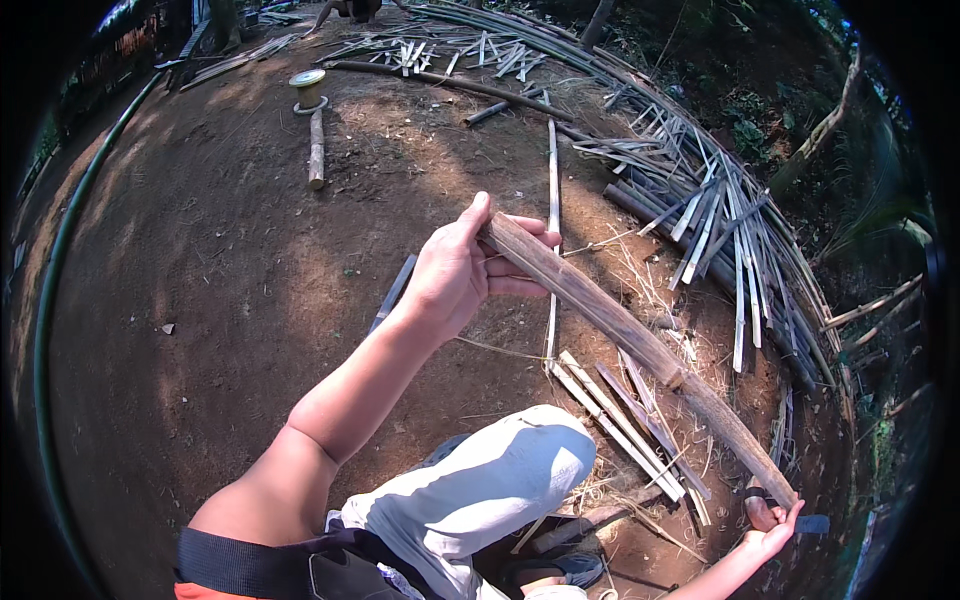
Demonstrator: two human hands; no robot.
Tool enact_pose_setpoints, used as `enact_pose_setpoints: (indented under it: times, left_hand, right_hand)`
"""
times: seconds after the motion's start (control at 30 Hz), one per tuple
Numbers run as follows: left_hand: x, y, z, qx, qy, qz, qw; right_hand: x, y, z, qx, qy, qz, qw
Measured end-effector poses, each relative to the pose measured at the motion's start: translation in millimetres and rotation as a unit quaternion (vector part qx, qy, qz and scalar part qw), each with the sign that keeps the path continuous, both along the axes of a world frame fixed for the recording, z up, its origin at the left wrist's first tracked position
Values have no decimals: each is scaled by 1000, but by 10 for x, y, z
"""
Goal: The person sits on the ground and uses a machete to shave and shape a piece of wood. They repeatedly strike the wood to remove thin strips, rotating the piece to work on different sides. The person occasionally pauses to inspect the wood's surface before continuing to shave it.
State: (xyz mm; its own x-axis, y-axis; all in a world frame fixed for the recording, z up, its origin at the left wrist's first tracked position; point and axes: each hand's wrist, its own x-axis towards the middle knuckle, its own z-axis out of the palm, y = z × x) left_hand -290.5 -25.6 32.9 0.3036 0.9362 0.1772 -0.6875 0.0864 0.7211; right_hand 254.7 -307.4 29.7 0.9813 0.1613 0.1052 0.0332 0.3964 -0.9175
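Note:
A split length of brown bamboo [610, 313] slants across my front from upper left to lower right, with a node about two thirds along. My left hand [460, 262] holds its upper end, thumb along the near edge and fingers reaching behind. At the lower end, my right hand [772, 535] grips the tip. A dark flat blade [812, 524] sticks out beside that hand, and a rounded brown piece with a dark band [757, 508] shows by its fingers; whether the hand also holds these I cannot tell. Below the bamboo, several pale split strips [620, 430] lie on the ground.
Heaps of split bamboo strips [715, 215] and dark poles line the right and far side. A short log and a round, pale-topped container [308, 88] stand ahead. A long green pole [60, 250] runs along the left. My bent knee [530, 460] is close below. Another person [355, 10] is far off.

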Motion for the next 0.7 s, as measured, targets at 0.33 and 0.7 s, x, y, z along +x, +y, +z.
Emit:
enact_pose_setpoints:
  times: [0.33, 0.7]
  left_hand:
    - [-76, -73, -186, 46, 51, -39, 997]
    - [1340, -126, -252, 54, 109, 1, 993]
  right_hand:
    - [472, 297, 100, -13, 20, 22, 999]
    - [1056, 496, -1142, 16, 185, 51, 981]
